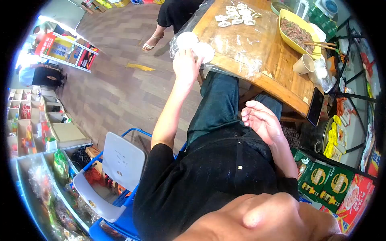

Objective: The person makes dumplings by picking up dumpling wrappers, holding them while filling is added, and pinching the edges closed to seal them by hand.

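Note:
My left hand (187, 66) reaches to the near left corner of the wooden table, its fingers bent onto the edge of the round white dumpling wrappers. One pile of wrappers (187, 39) sits beside another pile of wrappers (205, 53); how firmly the fingers grip is partly hidden. Over my lap my right hand (262, 120) hangs with loosely bent fingers and nothing in it. Several folded dumplings (237, 15) lie farther back on plastic film. To their right is a yellow bowl (284, 18) of meat filling (295, 34), with chopsticks (321, 45) resting on it.
Clear plastic film covers part of the wooden table (277, 76). A paper cup (304, 64) and a phone (315, 106) are by its right edge. Shelves (356, 94) stand right, a blue-framed chair (122, 160) left. Another person's foot (152, 42) is beyond the table corner.

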